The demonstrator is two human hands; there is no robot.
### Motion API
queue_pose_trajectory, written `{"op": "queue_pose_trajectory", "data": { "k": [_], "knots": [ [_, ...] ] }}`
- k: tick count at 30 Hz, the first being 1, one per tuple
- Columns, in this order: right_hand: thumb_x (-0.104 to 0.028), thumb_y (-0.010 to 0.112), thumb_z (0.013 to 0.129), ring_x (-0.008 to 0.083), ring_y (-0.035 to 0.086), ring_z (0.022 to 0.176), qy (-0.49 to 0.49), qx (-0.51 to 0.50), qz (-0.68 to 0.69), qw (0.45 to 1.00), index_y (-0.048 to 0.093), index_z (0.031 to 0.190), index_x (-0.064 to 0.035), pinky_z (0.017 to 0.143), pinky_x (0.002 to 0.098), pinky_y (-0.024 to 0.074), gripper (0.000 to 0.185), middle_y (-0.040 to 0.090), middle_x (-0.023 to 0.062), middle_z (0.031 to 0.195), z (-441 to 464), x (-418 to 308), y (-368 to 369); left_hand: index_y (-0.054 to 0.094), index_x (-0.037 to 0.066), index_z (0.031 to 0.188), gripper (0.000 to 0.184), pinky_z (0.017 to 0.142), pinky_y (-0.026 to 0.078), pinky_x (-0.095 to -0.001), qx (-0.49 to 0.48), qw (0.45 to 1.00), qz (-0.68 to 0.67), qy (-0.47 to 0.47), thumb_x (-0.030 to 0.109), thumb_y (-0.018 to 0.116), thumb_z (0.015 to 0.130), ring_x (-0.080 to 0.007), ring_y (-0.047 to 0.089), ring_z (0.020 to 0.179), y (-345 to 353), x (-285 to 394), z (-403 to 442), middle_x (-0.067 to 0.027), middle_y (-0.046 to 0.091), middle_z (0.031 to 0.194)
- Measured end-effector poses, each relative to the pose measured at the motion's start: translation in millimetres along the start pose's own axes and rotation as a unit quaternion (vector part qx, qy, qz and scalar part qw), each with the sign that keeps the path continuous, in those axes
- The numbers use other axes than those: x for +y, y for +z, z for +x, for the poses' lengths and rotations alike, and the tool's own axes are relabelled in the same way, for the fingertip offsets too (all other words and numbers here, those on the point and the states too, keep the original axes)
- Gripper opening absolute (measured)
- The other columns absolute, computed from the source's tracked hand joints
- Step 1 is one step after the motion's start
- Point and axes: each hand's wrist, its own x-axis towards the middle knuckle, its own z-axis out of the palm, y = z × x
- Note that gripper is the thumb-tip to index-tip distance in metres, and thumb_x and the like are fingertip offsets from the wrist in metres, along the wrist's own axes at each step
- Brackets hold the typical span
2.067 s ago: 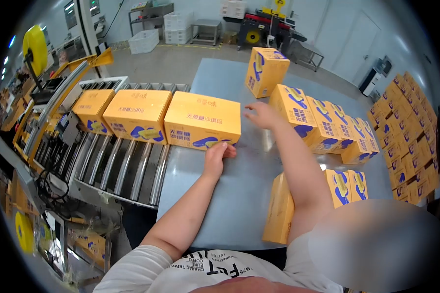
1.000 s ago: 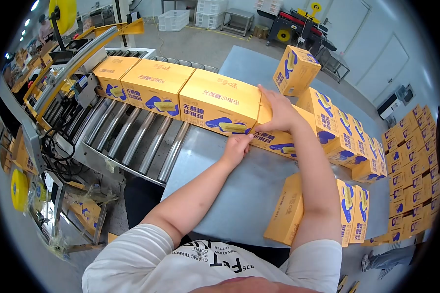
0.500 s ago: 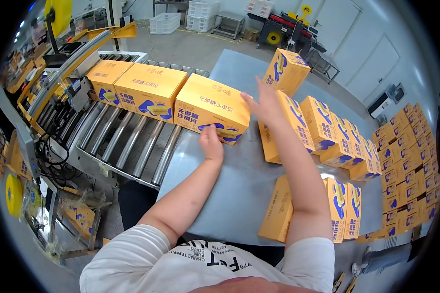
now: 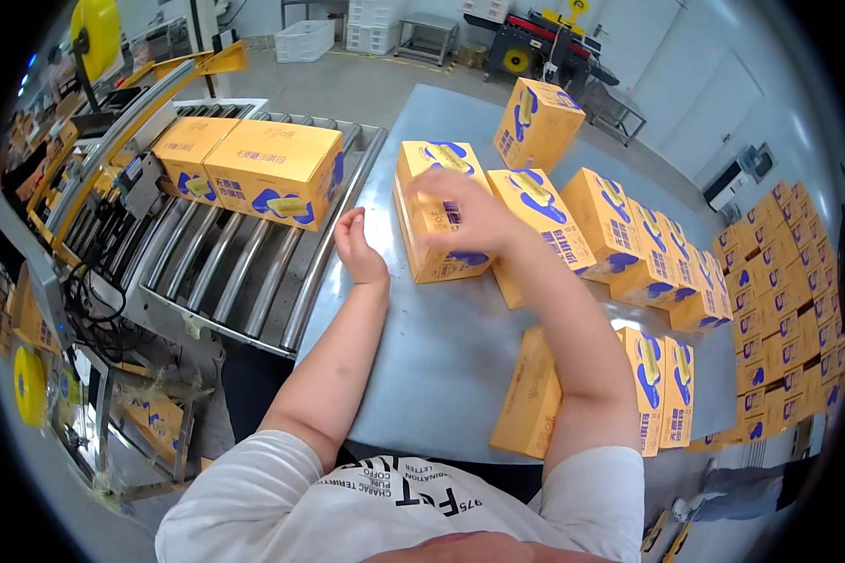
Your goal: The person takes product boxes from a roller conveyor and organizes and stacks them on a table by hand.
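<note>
My left hand (image 4: 359, 250) is open and empty beside the roller conveyor's right end, its fingers loosely curled upward. My right hand (image 4: 469, 216), blurred, has thumb and fingers spread in front of an upright yellow box (image 4: 430, 261); whether it touches the box is unclear. Close to the right of that box stands another yellow box (image 4: 540, 214), partly behind my right forearm. Two yellow boxes, a nearer one (image 4: 274, 167) and a farther one (image 4: 190, 150), lie end to end on the conveyor rollers (image 4: 244, 272).
More yellow boxes stand along the right of the grey metal table (image 4: 413, 375), with one (image 4: 538, 122) at the back. Near my right elbow are a yellow box (image 4: 526, 399) and two others. Stacked boxes (image 4: 789, 300) and a person's leg (image 4: 737, 493) are beyond the right edge.
The row's right-hand box has left the conveyor end, and an upright box now stands on the table there. My left hand has come off the box and moved left; my right hand has moved left and down.
</note>
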Motion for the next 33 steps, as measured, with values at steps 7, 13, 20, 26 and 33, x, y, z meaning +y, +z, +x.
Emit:
{"op": "queue_pose_trajectory", "data": {
  "k": [7,13,20,26,33],
  "knots": [
    [-0.057,0.079,0.075,0.0247,0.062,0.114,0.036,-0.162,-0.25,0.954,0.074,0.117,-0.0135,0.106,0.0448,0.0356,0.061,0.069,0.0075,0.108,3.2,-1.6,17.8,0.063,0.003,0.101,0.026,0.088,0.047,-0.0314,-0.149,0.988,0.018,-0.047,0.026,0.05,0.102,-0.0173,0.064,0.093,-1.7,-9.8,-16.9,-0.0068,0.068,0.094],
    [-0.065,0.072,0.081,0.0252,0.064,0.109,0.228,-0.114,-0.278,0.926,0.077,0.112,-0.0152,0.1,0.0428,0.0376,0.059,0.07,0.0097,0.107,-5.4,38.2,-11.9,0.064,0.001,0.096,0.027,0.081,0.05,-0.0303,-0.27,0.962,0.029,-0.018,0.023,0.05,0.102,-0.0165,0.063,0.083,2.7,-2.6,-31.3,-0.0082,0.067,0.088],
    [-0.058,0.072,0.084,0.0244,0.064,0.117,0.336,-0.096,-0.314,0.883,0.078,0.11,-0.0158,0.1,0.0437,0.041,0.05,0.073,0.0095,0.116,-8.3,60.0,-28.9,0.064,0.0,0.094,0.026,0.077,0.053,-0.0297,-0.296,0.953,0.031,-0.057,0.021,0.05,0.103,-0.016,0.064,0.081,1.9,-3.2,-34.8,-0.0087,0.067,0.087],
    [-0.046,0.067,0.088,0.0254,0.069,0.11,0.401,-0.08,-0.33,0.851,0.079,0.107,-0.016,0.097,0.045,0.0464,0.037,0.076,0.0074,0.112,-8.9,80.0,-34.2,0.064,0.0,0.094,0.025,0.077,0.052,-0.0303,-0.313,0.948,0.012,-0.062,0.019,0.05,0.103,-0.0163,0.063,0.081,0.9,-2.2,-33.9,-0.0091,0.067,0.086],
    [-0.04,0.062,0.092,0.0313,0.071,0.105,0.433,-0.027,-0.375,0.819,0.078,0.104,-0.0082,0.09,0.0463,0.0563,0.038,0.076,0.0123,0.108,-11.9,80.7,-35.9,0.064,0.0,0.094,0.024,0.077,0.051,-0.03,-0.302,0.951,0.007,-0.066,0.019,0.051,0.103,-0.0159,0.062,0.08,1.5,-2.9,-34.2,-0.0088,0.067,0.085]
  ]
}}
